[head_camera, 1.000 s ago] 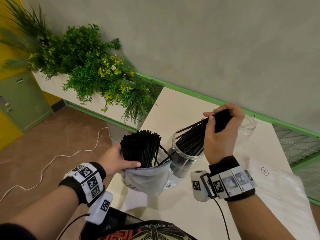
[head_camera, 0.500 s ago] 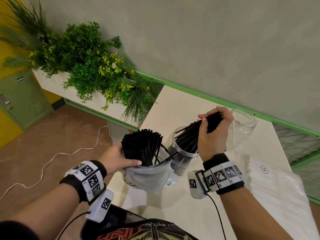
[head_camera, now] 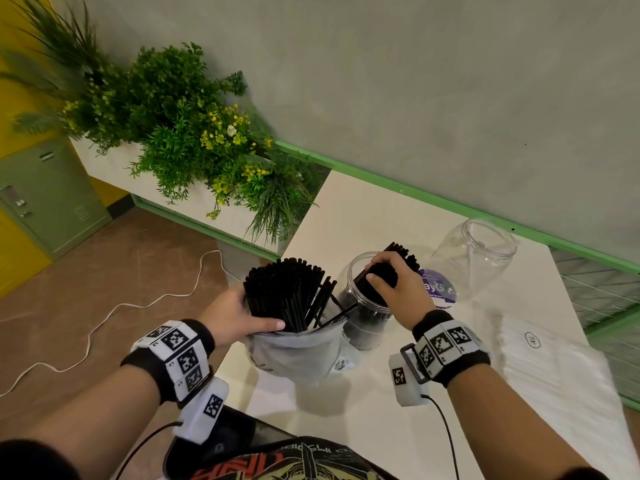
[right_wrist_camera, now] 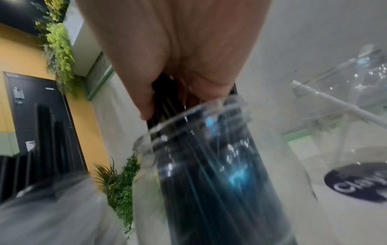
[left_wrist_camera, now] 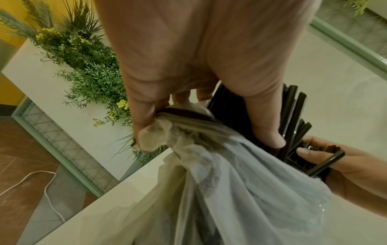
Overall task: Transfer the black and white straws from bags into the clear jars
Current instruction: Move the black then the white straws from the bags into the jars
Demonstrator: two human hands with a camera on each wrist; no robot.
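The black straws (head_camera: pixel 382 275), light, thin and slippery, stand half inside the clear jar (head_camera: pixel 363 327) below the right hand (head_camera: pixel 398 289), whose fingers (right_wrist_camera: pixel 144 99) clasp the bundle's top, while the left hand (head_camera: pixel 232 313) pinches the bag (left_wrist_camera: pixel 230 182) with the remaining straws, best gathered mid-length.

Bag (head_camera: pixel 298 355) sits on the table (head_camera: pixel 363 424) in front of me, straws (head_camera: pixel 287 292) standing in it. First jar (head_camera: pixel 363 317) touches the bag on its right, straw bundle (head_camera: pixel 384 271) in its mouth. Second jar (head_camera: pixel 474 258) is further right and back, near the wall (head_camera: pixel 415 81). Planter (head_camera: pixel 173 133) is left of the table, behind the bag. Cable (head_camera: pixel 104 317) lies on the floor, left.
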